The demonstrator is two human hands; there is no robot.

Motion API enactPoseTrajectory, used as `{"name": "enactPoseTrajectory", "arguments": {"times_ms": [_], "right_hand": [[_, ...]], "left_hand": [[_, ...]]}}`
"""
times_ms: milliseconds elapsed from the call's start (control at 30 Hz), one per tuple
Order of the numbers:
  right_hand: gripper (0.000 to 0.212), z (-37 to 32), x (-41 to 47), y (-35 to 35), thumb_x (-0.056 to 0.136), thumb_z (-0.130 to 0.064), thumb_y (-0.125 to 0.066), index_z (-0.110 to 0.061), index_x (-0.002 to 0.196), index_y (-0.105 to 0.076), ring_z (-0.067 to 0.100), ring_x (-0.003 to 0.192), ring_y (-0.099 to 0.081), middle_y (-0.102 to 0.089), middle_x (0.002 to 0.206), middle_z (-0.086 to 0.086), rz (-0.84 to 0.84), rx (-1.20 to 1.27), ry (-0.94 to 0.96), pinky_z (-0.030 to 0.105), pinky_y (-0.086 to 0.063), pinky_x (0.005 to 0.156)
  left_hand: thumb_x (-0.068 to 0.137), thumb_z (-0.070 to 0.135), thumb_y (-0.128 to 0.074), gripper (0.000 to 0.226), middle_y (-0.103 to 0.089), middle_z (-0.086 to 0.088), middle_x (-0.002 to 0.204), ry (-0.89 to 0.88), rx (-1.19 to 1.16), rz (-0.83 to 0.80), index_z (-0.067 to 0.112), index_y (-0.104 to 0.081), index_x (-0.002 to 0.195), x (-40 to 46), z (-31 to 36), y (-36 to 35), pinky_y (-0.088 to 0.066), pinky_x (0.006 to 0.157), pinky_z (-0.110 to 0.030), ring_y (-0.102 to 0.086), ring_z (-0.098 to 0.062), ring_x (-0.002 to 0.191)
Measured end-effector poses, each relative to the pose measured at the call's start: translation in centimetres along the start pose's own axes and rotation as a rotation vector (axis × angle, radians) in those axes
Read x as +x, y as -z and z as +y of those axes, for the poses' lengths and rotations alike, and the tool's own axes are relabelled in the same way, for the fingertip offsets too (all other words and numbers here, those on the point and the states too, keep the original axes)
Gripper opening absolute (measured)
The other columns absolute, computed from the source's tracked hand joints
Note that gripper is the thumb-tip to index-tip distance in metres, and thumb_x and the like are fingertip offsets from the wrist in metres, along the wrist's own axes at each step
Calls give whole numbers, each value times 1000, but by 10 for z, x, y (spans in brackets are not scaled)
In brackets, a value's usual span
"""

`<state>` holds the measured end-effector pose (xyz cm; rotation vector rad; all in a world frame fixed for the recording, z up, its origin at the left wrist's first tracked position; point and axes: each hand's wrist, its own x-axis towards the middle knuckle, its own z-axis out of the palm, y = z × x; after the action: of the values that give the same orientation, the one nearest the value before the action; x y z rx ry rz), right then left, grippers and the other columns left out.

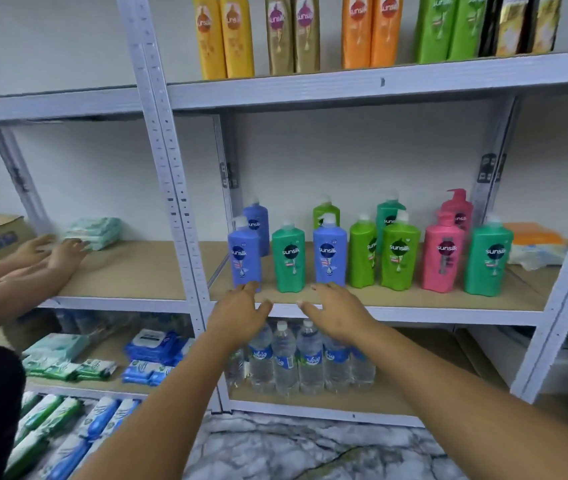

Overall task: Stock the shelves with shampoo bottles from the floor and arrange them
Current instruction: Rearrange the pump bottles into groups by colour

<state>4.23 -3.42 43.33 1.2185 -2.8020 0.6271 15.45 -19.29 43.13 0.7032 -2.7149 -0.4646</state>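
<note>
My left hand (241, 311) and right hand (336, 315) were spread, holding nothing, just before the bottles (393, 251) on the shelf (449, 311). I judged gripping each body low would keep rows straight.

Sunsilk pump bottles (372, 247) stand upright on the middle shelf (414, 301), centre-right of the frame: blue, teal, blue, two lime, pink and teal in front, with blue, lime, teal and pink behind. Taller Sunsilk bottles (345, 32) line the upper shelf (310, 90).
</note>
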Motion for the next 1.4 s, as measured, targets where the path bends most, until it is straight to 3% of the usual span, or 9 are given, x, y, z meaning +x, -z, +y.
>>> {"name": "enactPoseTrajectory", "arguments": {"times_ms": [267,400,867,1100,1267,1333,1400], "right_hand": [[56,16,107,-10,93,-53,-46,-16,135,-44,28,125,-46,-48,136,10,42,106,3,40,-41,100],[58,18,126,-4,91,-55,-47,-18,136,-44,27,125,-45,-48,135,10,70,134,3,40,-41,100],[64,27,166,-26,87,-48,-61,-13,137,-39,27,127,-42,-43,139,11,198,235,-3,36,-37,99],[97,31,233,-57,78,-43,-74,-13,149,-16,23,141,-24,-24,153,8,253,379,-21,32,-22,113],[110,41,247,-82,58,-55,-78,-24,146,-20,18,130,-43,-44,140,2,242,596,-96,43,-39,108],[107,40,249,-89,59,-43,-83,-25,144,-21,13,125,-46,-46,136,-3,249,657,-134,39,-40,107],[103,37,250,-95,64,-23,-86,-24,143,-20,6,119,-45,-44,131,-8,269,706,-159,28,-38,105]], "left_hand": [[94,39,-51,57,-45,-10,141,60,-109,64,14,-36,143,108,-40,-15,-39,99,-39,-45,-31,124],[92,37,-54,53,-48,-12,136,72,-151,104,13,-41,138,120,-46,-13,-40,97,-38,-47,-32,121],[86,40,-63,69,-43,-9,137,90,-420,210,16,-32,143,169,-81,-48,-42,101,-44,-45,-29,123],[67,50,-76,106,-30,-6,147,98,-631,325,22,-14,148,231,-105,-82,-39,105,-48,-35,-26,134],[70,33,-81,112,-22,3,153,121,-751,308,25,-4,151,240,-113,-104,-31,113,-43,-29,-17,139],[67,36,-82,111,-27,4,150,142,-797,283,28,-7,149,241,-117,-113,-33,112,-40,-33,-17,137],[65,28,-86,109,-35,7,141,166,-864,266,24,-14,147,243,-119,-117,-36,106,-28,-40,-12,129]]}}
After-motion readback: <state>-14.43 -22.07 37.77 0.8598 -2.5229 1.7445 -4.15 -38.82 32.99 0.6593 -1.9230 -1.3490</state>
